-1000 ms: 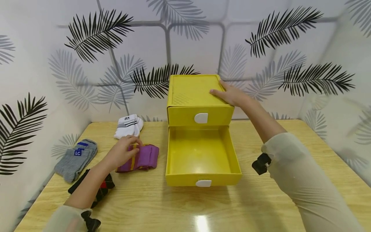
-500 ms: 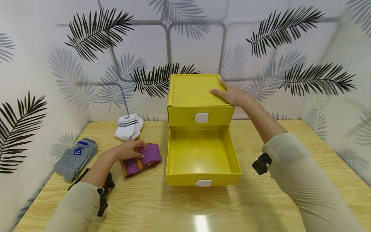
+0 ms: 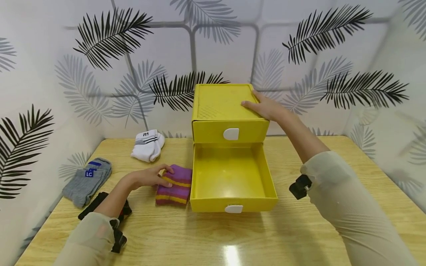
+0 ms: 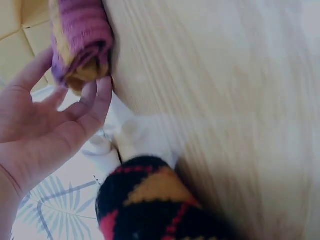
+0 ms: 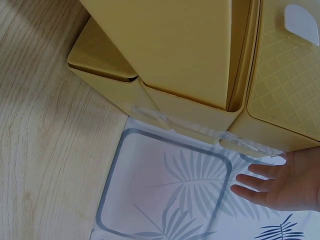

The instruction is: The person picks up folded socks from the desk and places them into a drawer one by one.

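My left hand (image 3: 149, 176) pinches the near-left edge of a folded pair of purple striped socks (image 3: 174, 187) with yellow bands. They lie against the left side of a yellow drawer unit (image 3: 221, 103). In the left wrist view, thumb and fingers close round the rolled end of the purple socks (image 4: 82, 35). My right hand (image 3: 266, 108) rests on the unit's top right edge, thumb on top. The right wrist view shows its fingers (image 5: 257, 185) straight along the unit's side. The middle drawer (image 3: 206, 205) is pulled out and holds nothing.
White socks (image 3: 146, 146) lie at the back left of the table (image 3: 159, 236). Grey socks (image 3: 87, 183) are by its left edge. Black argyle socks (image 3: 94, 205), partly hidden under my left forearm, show large in the left wrist view. A leaf-patterned curtain (image 3: 226, 55) hangs behind.
My left hand has taken hold of the purple socks and moved them right, turning them, up to the drawer unit's side. The right hand stays in place.
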The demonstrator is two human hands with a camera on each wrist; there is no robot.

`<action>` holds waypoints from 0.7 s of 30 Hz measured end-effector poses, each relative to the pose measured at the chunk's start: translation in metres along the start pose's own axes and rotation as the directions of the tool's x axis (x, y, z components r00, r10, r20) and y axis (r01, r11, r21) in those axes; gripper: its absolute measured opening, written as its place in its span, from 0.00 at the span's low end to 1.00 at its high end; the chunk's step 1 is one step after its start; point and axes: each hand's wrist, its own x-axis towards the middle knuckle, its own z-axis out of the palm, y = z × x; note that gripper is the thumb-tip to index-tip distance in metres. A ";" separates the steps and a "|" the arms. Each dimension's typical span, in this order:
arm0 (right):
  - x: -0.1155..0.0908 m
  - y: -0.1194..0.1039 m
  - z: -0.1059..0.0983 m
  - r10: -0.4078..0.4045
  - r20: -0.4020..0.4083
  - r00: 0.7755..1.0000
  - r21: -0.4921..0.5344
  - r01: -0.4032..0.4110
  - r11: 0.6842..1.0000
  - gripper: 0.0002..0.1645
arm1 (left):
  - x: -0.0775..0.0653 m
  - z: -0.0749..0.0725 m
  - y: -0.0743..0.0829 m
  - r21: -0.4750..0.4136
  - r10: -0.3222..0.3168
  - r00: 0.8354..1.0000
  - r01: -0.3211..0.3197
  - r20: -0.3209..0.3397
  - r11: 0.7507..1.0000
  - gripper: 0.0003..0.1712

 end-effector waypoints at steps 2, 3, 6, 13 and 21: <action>0.000 0.000 0.000 -0.001 -0.002 1.000 0.004 0.001 1.000 0.49 | 0.001 0.002 0.001 -0.105 -0.016 1.000 0.015 -0.005 0.994 0.29; 0.000 0.000 0.000 -0.001 -0.002 1.000 0.004 0.001 1.000 0.49 | 0.001 0.003 0.001 -0.156 -0.029 1.000 0.028 -0.004 0.987 0.29; -0.001 0.000 0.000 0.004 -0.002 1.000 0.008 -0.004 1.000 0.49 | 0.002 0.007 0.003 -0.246 -0.068 0.998 0.066 0.000 0.967 0.30; 0.000 0.000 0.000 0.011 0.001 1.000 0.009 -0.011 1.000 0.49 | 0.002 0.015 0.008 -0.104 -0.005 0.998 -0.002 -0.066 0.995 0.25; -0.001 -0.002 -0.001 0.017 0.000 1.000 0.002 -0.017 1.000 0.49 | 0.001 0.018 0.019 0.140 0.009 0.993 0.008 -0.119 0.990 0.25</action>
